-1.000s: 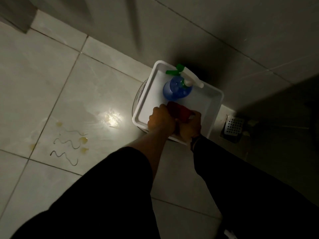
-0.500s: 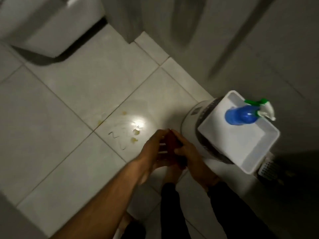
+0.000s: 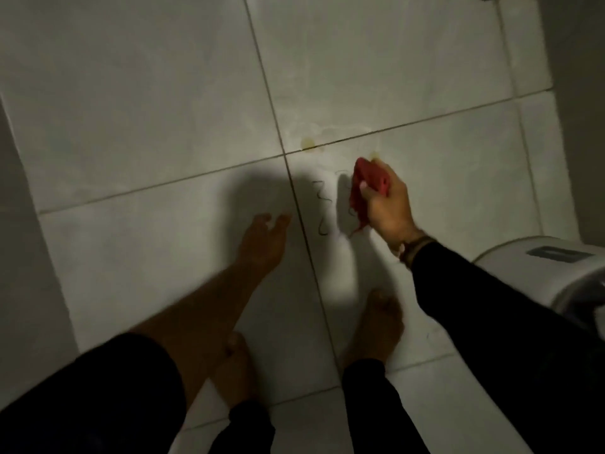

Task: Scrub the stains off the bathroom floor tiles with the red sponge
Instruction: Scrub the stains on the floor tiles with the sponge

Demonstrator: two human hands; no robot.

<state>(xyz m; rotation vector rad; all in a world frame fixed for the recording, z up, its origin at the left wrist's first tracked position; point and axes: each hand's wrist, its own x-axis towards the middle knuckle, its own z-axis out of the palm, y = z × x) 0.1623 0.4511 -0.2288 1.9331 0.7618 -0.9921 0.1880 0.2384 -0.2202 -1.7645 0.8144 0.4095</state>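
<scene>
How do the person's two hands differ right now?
The right hand is closed around the red sponge beside the dark squiggle stains; the left hand is open, holds nothing and reaches toward the floor tile. The right wrist shows a dark sleeve and wristband; the left forearm is bare. Both are low over the floor.

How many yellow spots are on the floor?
2. One yellow spot sits on the grout line; another peeks out just above the red sponge. The sponge may hide more.

Glossy, smooth ceramic floor tiles; soft, rough-textured red sponge; smooth white plastic bin.
</scene>
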